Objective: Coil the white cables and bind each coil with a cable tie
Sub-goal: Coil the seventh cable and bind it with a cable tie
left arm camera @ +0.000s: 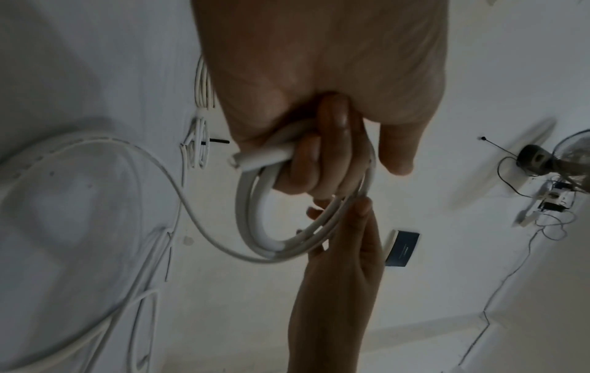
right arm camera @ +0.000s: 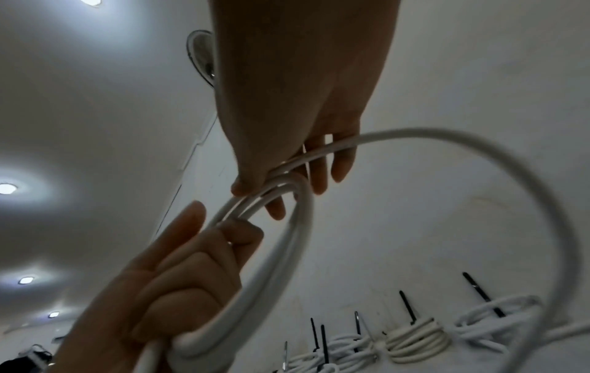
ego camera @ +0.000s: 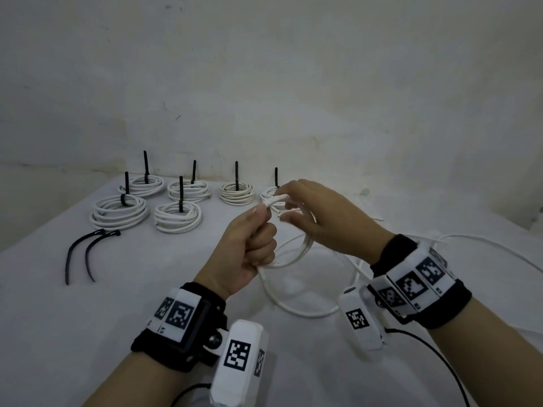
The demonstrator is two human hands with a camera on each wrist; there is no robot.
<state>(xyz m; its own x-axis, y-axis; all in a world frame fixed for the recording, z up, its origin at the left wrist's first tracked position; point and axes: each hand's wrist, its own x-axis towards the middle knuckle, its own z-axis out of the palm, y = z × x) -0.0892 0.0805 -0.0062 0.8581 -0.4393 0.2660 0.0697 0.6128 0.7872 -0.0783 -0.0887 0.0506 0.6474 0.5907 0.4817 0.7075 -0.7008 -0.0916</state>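
- Cable ties (ego camera: 79,254), two spare black ones, lie at the worktop's (ego camera: 73,333) left edge, likely kept within reach.
- Bound coils (ego camera: 176,218) sit grouped behind.
- Left hand (ego camera: 246,254) fists the white cable (ego camera: 296,254), fingers clamping finished loops above the worktop.
- Right hand (ego camera: 326,218) pinches the next turn, guiding slack.

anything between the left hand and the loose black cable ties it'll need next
Nothing visible: bare tablecloth lies between the left hand, which grips the cable coil, and the two loose cable ties.
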